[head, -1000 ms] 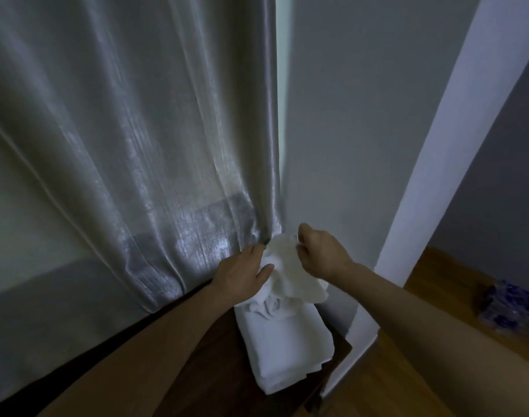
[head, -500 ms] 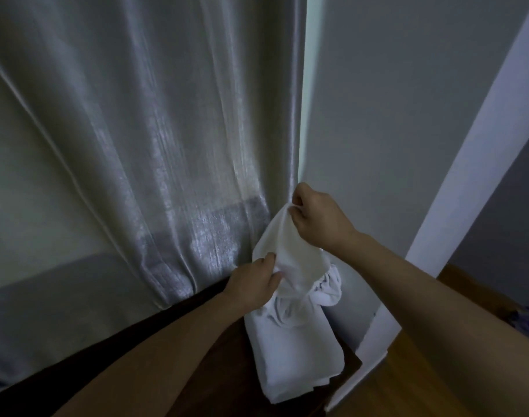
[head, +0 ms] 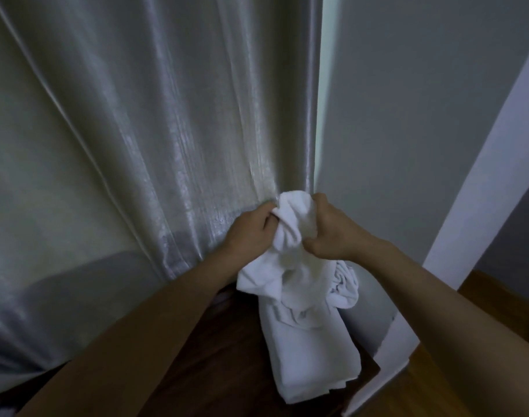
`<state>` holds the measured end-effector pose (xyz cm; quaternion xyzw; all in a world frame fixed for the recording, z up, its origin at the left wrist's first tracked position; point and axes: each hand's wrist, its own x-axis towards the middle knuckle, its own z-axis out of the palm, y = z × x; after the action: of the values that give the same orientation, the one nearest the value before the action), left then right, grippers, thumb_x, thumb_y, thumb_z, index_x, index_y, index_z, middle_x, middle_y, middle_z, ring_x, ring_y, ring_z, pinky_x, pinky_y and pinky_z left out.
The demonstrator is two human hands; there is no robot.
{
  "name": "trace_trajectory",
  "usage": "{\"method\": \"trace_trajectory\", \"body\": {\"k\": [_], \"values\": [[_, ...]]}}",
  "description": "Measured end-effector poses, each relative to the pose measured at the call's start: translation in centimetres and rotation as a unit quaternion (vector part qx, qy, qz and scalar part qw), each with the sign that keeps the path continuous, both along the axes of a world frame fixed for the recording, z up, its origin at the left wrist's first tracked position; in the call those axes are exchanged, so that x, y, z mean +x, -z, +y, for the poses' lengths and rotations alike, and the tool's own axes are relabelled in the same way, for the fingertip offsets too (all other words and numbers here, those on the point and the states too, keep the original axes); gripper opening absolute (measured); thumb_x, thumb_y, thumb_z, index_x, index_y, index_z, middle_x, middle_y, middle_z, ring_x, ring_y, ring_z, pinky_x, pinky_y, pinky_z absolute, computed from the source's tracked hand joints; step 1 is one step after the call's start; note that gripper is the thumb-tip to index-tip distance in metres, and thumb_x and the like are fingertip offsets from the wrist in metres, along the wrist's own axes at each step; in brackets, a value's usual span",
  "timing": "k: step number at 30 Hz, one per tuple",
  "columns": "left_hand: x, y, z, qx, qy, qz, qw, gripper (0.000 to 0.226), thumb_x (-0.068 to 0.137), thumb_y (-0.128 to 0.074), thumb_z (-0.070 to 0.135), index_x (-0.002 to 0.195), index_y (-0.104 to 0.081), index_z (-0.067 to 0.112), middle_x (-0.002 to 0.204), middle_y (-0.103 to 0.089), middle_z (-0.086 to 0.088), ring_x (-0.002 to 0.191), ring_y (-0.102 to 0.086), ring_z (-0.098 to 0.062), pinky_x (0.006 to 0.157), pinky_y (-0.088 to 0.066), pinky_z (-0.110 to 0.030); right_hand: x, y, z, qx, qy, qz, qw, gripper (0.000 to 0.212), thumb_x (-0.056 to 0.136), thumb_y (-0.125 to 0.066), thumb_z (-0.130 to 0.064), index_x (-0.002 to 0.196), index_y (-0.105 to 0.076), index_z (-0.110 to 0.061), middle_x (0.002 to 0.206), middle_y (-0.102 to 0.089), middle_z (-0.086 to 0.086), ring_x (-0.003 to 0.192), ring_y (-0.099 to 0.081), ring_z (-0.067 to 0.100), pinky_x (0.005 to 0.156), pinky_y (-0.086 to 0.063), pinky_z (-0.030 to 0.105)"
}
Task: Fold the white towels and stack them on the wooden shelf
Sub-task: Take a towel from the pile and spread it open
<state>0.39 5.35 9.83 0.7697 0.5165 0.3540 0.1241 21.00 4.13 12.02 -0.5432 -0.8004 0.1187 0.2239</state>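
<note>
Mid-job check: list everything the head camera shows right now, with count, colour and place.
Crumpled white towel: one, white, held up between both hands, its tail hanging onto the stack.
Folded white towel stack: one stack, white, count of towels unclear, on the shelf's right end.
Dark wooden shelf: one, dark brown, bottom centre.
Silver-grey satin curtain: one, silver-grey, left and centre.
Grey wall: one, grey, right.
White door frame: one, white, far right.
Orange-brown wooden floor: orange-brown, lower right.
Left hand: one, gripping the towel.
Right hand: one, gripping the towel.
</note>
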Motion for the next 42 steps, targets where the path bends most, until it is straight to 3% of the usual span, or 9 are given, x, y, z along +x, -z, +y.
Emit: {"method": "trace_trajectory", "body": {"k": [5,12,15,20,23,27,33,37,42], "values": [[1.7,-1.8,0.2,-0.022,0.046,-0.092,0.994,0.020,0.101,-0.048,0.022,0.112,-0.064,0.029,0.076,-0.068,0.003,0.069,-0.066,-0.012,0.071,-0.057,-0.040,-0.3,1.7,-0.4,0.000,-0.043,0.025,0.999,0.111,0.067,-0.088,-0.039,0.153,-0.024,-0.009,0.142,-0.045,0.010,0.119,-0.056,0.025,0.096,-0.052,0.041],[2.6,-1.0,-0.5,-0.052,0.083,-0.240,0.966,0.018,0.098,-0.063,0.023,0.115,-0.063,0.027,0.096,-0.071,0.000,0.087,-0.070,-0.016,0.076,-0.062,-0.044,0.5,1.1,0.5,0.161,0.036,0.128,0.978,0.031,0.085,-0.074,-0.009,0.114,-0.065,-0.002,0.106,-0.072,0.015,0.096,-0.068,0.035,0.075,-0.050,0.036],[1.4,1.3,-0.8,-0.063,0.027,-0.235,0.969,0.041,0.093,-0.069,0.022,0.128,-0.049,0.030,0.097,-0.063,0.002,0.080,-0.064,-0.002,0.073,-0.055,-0.022,0.7,-1.3,1.1,0.180,0.048,0.147,0.971,0.025,0.085,-0.071,-0.010,0.109,-0.066,-0.006,0.101,-0.073,0.010,0.092,-0.068,0.030,0.072,-0.047,0.031],[-0.5,4.2,-1.1,-0.142,0.004,-0.272,0.952,0.068,0.085,-0.077,0.029,0.139,-0.036,0.036,0.080,-0.066,0.009,0.072,-0.065,0.001,0.068,-0.055,-0.025,0.0,-6.5,2.2,0.216,0.053,0.173,0.960,0.028,0.086,-0.074,-0.023,0.111,-0.065,-0.012,0.100,-0.070,0.001,0.084,-0.059,0.010,0.064,-0.039,0.014],[-1.0,3.5,-0.9,-0.130,-0.008,-0.308,0.942,0.048,0.087,-0.075,0.037,0.125,-0.047,0.043,0.085,-0.071,0.014,0.076,-0.068,-0.002,0.064,-0.058,-0.029,-1.4,-9.3,2.0,0.210,0.029,0.189,0.959,0.032,0.087,-0.074,-0.031,0.116,-0.065,-0.019,0.101,-0.069,-0.008,0.088,-0.063,0.009,0.070,-0.046,0.014],[-3.0,0.8,-1.0,-0.132,-0.047,-0.392,0.909,0.022,0.091,-0.070,0.036,0.104,-0.054,0.028,0.101,-0.072,-0.005,0.095,-0.071,-0.030,0.076,-0.061,-0.056,-4.0,-11.2,1.5,0.175,-0.002,0.226,0.958,0.032,0.087,-0.075,-0.036,0.114,-0.067,-0.021,0.101,-0.073,-0.003,0.092,-0.071,0.017,0.077,-0.061,0.044],[-10.0,-2.1,-2.2,-0.148,-0.067,-0.651,0.741,0.023,0.092,-0.071,0.024,0.107,-0.057,0.014,0.116,-0.069,-0.015,0.100,-0.072,-0.034,0.084,-0.060,-0.054,-9.0,-9.8,0.0,0.081,-0.081,0.343,0.933,0.035,0.089,-0.079,-0.024,0.120,-0.065,-0.016,0.106,-0.074,0.000,0.092,-0.074,0.013,0.061,-0.064,0.037],[-15.5,-4.3,-4.6,-0.034,-0.143,-0.590,0.794,0.035,0.066,-0.067,0.000,0.088,-0.065,0.027,0.102,-0.070,-0.009,0.088,-0.069,-0.027,0.061,-0.057,-0.033,-12.6,-5.6,-1.5,0.036,-0.110,0.408,0.906,0.034,0.082,-0.085,-0.016,0.113,-0.072,-0.012,0.098,-0.078,-0.011,0.092,-0.073,-0.001,0.070,-0.057,0.017],[-21.7,-6.4,-9.1,0.075,-0.193,-0.470,0.858,0.040,0.063,-0.055,0.005,0.084,-0.064,0.039,0.097,-0.067,0.009,0.092,-0.063,-0.013,0.076,-0.053,-0.033,-17.1,2.3,-4.0,-0.057,-0.095,0.413,0.904,0.038,0.073,-0.092,-0.016,0.101,-0.072,-0.033,0.101,-0.075,-0.018,0.097,-0.072,0.001,0.084,-0.058,0.023]]}}
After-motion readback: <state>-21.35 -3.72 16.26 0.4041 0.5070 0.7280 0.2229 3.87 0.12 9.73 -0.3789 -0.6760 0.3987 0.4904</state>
